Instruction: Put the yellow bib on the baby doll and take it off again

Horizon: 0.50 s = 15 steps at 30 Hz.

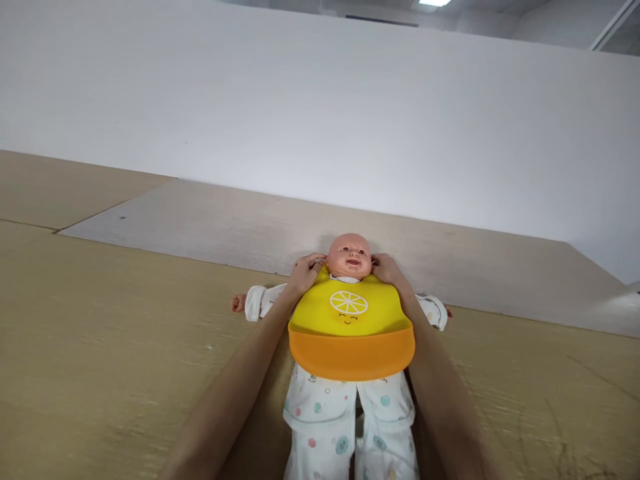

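Both bare forearms [235,393] narrow into slender bare hands [305,273].

bright, even light comes from overhead, with a ceiling light [435,3] glowing at the top edge above the white wall [320,120]. shadows stay faint and soft. the doll's head [349,257] looks sharpest, while the tan board [100,347] smears into streaky blur toward the lower corners.

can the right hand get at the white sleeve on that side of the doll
Likely yes: the right hand sits at the top corner of the yellow bib, by the neck of the doll. The white sleeve lies close by, just past the forearm, uncovered, though the hand would probably have to leave the bib.
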### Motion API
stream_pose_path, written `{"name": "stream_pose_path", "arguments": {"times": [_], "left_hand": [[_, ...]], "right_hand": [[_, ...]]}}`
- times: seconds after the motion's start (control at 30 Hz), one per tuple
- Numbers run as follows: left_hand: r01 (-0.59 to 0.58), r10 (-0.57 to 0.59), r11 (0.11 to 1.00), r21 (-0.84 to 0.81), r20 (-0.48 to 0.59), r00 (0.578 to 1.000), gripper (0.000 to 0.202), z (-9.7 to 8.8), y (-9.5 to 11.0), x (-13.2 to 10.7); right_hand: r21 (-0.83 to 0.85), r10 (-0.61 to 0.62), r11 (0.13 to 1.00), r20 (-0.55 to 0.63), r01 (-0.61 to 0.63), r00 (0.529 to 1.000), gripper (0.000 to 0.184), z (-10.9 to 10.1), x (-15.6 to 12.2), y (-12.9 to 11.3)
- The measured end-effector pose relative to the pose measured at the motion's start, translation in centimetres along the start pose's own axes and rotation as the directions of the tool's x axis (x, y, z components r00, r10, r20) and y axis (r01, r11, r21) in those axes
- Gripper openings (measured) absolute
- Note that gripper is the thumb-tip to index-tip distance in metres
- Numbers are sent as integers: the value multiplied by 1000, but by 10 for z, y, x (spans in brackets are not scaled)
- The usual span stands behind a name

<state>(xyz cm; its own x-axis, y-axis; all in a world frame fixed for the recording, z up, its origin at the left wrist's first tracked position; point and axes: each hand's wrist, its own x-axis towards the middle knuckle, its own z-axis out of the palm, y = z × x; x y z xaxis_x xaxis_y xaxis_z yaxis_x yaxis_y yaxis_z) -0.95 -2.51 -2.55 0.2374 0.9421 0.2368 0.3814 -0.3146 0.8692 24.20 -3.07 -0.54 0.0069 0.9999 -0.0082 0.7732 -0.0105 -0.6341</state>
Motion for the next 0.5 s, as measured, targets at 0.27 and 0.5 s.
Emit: {"name": "stream_pose_path", "arguments": {"times": [0.27, 0.5], "left_hand": [[6, -5, 1000, 12, -36, 999, 25, -2, 1, -1], [81, -81, 996, -31, 14, 997, 27, -4, 0, 0]], "right_hand": [[29, 57, 998, -117, -54, 991, 25, 8, -1, -14], [101, 94, 991, -30, -90, 995, 24, 10, 0, -1]]}}
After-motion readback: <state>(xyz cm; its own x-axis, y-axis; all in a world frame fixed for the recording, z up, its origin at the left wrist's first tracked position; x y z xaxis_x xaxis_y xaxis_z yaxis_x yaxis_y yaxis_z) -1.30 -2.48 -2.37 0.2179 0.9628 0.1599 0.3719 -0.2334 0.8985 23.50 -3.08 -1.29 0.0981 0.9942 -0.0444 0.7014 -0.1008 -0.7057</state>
